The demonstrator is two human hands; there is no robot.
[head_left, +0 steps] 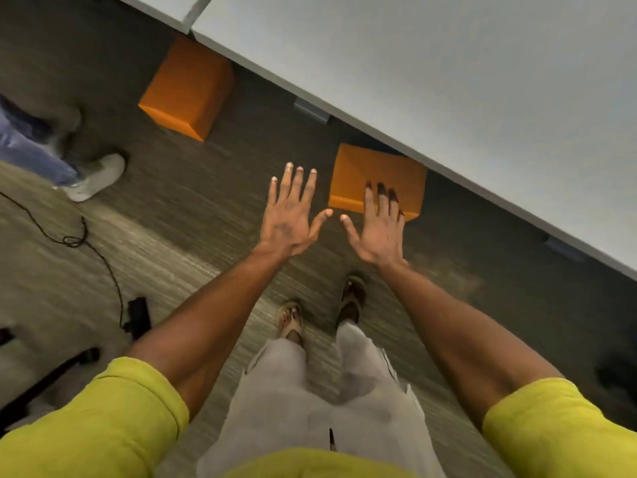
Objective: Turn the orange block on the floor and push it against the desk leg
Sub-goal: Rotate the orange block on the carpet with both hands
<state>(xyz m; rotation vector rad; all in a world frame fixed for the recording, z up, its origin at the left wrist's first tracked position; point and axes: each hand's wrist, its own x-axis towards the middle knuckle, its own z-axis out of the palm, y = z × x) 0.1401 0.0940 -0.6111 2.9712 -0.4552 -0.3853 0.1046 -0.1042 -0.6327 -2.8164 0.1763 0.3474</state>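
An orange block lies on the carpet at the edge of the grey desk top, partly under it. My right hand is stretched out with fingers apart, and its fingertips overlap the block's near side in the picture; whether they touch it I cannot tell. My left hand is spread open over bare carpet just left of the block, holding nothing. A grey bracket or desk leg shows under the desk edge beyond the block.
A second, larger orange block sits further left, by the desk edge. Another person's leg and white shoe stand at the left. A black cable and black chair-base parts lie on the carpet at lower left. My feet in sandals are below the hands.
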